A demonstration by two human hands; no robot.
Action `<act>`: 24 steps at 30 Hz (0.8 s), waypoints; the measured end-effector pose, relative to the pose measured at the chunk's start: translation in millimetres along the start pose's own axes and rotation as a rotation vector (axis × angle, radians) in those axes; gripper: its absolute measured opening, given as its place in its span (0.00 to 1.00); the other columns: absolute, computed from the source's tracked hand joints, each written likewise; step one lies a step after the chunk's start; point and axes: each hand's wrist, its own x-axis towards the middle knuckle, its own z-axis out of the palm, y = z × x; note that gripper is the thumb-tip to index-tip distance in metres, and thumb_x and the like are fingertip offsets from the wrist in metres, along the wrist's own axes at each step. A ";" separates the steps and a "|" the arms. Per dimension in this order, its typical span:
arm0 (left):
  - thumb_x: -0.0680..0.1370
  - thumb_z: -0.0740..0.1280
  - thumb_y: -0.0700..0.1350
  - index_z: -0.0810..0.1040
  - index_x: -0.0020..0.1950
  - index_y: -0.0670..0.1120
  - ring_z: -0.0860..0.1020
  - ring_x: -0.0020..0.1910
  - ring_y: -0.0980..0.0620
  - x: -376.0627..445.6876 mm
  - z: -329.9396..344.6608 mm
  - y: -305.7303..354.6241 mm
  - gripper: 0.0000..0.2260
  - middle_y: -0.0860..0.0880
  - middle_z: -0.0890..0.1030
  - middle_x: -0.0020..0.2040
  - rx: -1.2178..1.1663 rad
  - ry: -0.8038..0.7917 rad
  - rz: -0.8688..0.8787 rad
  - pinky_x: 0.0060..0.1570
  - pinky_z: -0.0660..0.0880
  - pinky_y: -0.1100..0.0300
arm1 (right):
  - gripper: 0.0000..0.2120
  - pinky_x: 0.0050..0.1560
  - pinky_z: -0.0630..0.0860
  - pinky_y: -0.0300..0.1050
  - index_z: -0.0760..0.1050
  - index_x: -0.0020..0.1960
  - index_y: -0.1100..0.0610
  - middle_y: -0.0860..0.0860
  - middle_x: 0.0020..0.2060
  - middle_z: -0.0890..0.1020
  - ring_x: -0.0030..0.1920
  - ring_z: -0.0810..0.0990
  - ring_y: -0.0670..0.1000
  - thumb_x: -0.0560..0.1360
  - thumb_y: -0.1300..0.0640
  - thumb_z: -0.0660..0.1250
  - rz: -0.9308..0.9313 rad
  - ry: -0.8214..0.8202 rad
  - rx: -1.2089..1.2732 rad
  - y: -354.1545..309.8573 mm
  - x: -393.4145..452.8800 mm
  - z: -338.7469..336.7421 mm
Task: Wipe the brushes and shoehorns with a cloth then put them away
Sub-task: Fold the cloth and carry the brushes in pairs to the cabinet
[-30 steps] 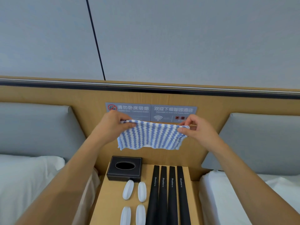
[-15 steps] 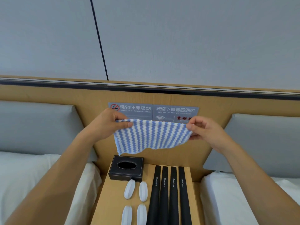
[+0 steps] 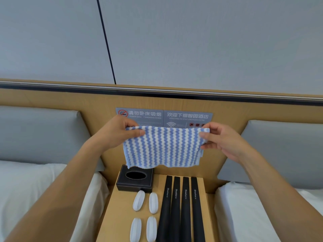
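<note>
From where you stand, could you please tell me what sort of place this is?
Most likely a hotel twin room: a wall sign welcomes guests to a hotel, a nightstand sits between two white-sheeted beds, and four boxed shoehorns lie on it.

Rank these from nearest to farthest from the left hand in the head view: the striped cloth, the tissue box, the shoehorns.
1. Cloth: pinched in the left hand itself.
2. Tissue box: below the hand, at the nightstand's back left.
3. Shoehorns: lower right, lying side by side.
</note>
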 end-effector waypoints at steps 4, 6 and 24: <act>0.73 0.72 0.57 0.83 0.42 0.42 0.80 0.44 0.34 -0.9 1.0 -1.1 0.17 0.37 0.83 0.42 -0.011 -0.010 -0.006 0.46 0.76 0.40 | 0.12 0.34 0.82 0.42 0.77 0.48 0.58 0.52 0.44 0.87 0.43 0.87 0.50 0.69 0.65 0.77 -0.064 0.091 -0.219 1.7 -0.6 3.8; 0.73 0.72 0.57 0.84 0.41 0.44 0.81 0.40 0.38 -1.7 0.9 -1.8 0.15 0.39 0.83 0.40 -0.019 -0.007 -0.015 0.43 0.76 0.44 | 0.07 0.32 0.83 0.43 0.79 0.45 0.58 0.53 0.42 0.87 0.42 0.87 0.52 0.71 0.64 0.76 -0.085 0.121 -0.196 2.8 -0.4 2.1; 0.71 0.77 0.44 0.80 0.44 0.51 0.85 0.44 0.51 -6.0 -1.1 -19.0 0.08 0.50 0.87 0.43 -0.142 -0.085 0.033 0.41 0.79 0.64 | 0.02 0.37 0.81 0.38 0.82 0.47 0.53 0.48 0.43 0.87 0.40 0.84 0.44 0.77 0.58 0.71 -0.143 0.115 -0.378 8.3 -4.3 -18.6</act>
